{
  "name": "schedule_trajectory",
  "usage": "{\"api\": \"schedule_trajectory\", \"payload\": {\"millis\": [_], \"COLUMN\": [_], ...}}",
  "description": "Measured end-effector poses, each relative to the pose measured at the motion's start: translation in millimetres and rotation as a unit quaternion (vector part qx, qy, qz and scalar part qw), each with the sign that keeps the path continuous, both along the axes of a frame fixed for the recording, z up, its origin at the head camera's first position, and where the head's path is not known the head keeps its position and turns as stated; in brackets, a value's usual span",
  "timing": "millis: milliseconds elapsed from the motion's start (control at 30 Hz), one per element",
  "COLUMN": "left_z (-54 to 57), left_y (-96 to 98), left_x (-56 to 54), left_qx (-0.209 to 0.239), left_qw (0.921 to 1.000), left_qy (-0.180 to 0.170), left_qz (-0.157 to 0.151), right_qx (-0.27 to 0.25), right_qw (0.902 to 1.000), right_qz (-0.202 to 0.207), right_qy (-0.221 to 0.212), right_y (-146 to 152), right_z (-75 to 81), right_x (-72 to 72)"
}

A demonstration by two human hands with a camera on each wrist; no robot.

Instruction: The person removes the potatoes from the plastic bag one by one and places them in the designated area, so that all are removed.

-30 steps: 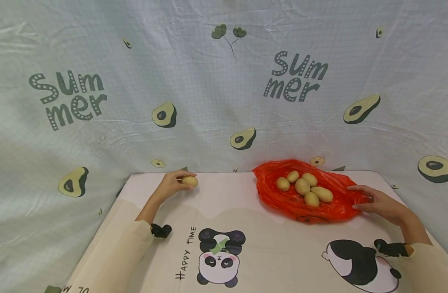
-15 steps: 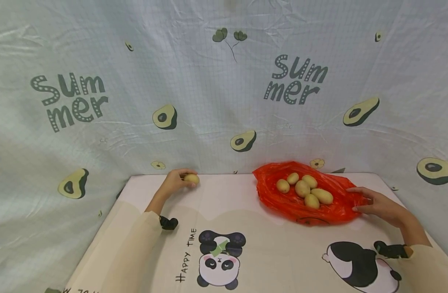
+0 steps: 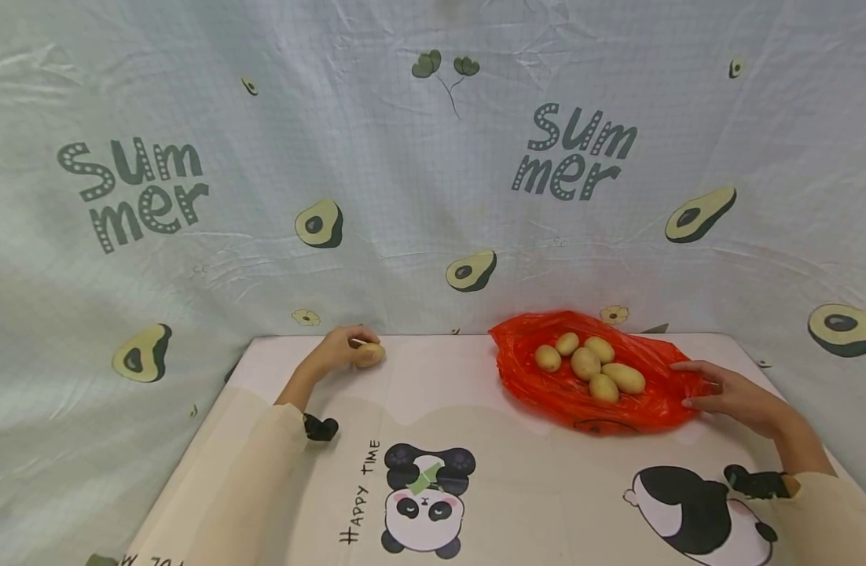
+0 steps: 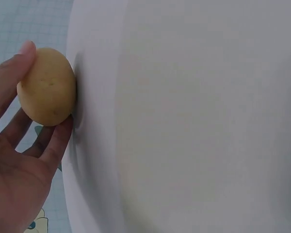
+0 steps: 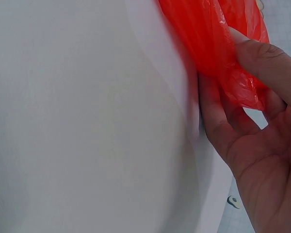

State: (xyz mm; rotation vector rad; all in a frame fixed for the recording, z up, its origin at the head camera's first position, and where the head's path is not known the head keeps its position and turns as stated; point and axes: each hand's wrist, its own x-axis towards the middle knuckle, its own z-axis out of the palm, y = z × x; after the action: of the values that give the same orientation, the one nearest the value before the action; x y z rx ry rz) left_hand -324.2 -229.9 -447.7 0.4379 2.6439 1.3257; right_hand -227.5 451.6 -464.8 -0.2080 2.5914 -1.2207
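Note:
A pale yellow potato [image 3: 370, 355] is held in my left hand [image 3: 336, 353] at the back left of the table. In the left wrist view, the thumb lies along one side of the potato [image 4: 48, 87] and fingertips touch its other side, close to the tabletop. On the right, a red plastic bag [image 3: 525, 385] lies spread open with several potatoes [image 3: 585, 364] grouped in it. My right hand [image 3: 740, 397] pinches the bag's right edge. The right wrist view shows the thumb over the red plastic [image 5: 223, 53] and fingers beneath it.
A light cloth with panda prints covers the table [image 3: 518, 487]. Behind it hangs a pale curtain [image 3: 390, 157] printed with avocados and lettering, meeting the table's back edge near both the bag and the left hand.
The left hand, with its potato, has shifted only slightly, and the potato now sits a little lower than half a second ago. The right hand and bag have stayed in place.

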Motion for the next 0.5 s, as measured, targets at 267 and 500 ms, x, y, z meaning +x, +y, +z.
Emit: {"api": "schedule_trajectory", "payload": {"millis": [267, 500], "left_z": [-2.4, 0.0], "left_y": [-10.1, -8.5], "left_x": [1.3, 3.5], "left_qx": [0.009, -0.001], "left_qw": [0.998, 0.9987], "left_qy": [-0.029, -0.011], "left_qz": [-0.055, -0.049], "right_qx": [0.013, 0.018], "right_qw": [0.9999, 0.9998], "right_qz": [0.003, 0.003], "right_qy": [0.002, 0.011], "right_y": [-1.4, -1.3], "right_z": [-0.8, -1.5], "right_x": [1.2, 1.8]}}
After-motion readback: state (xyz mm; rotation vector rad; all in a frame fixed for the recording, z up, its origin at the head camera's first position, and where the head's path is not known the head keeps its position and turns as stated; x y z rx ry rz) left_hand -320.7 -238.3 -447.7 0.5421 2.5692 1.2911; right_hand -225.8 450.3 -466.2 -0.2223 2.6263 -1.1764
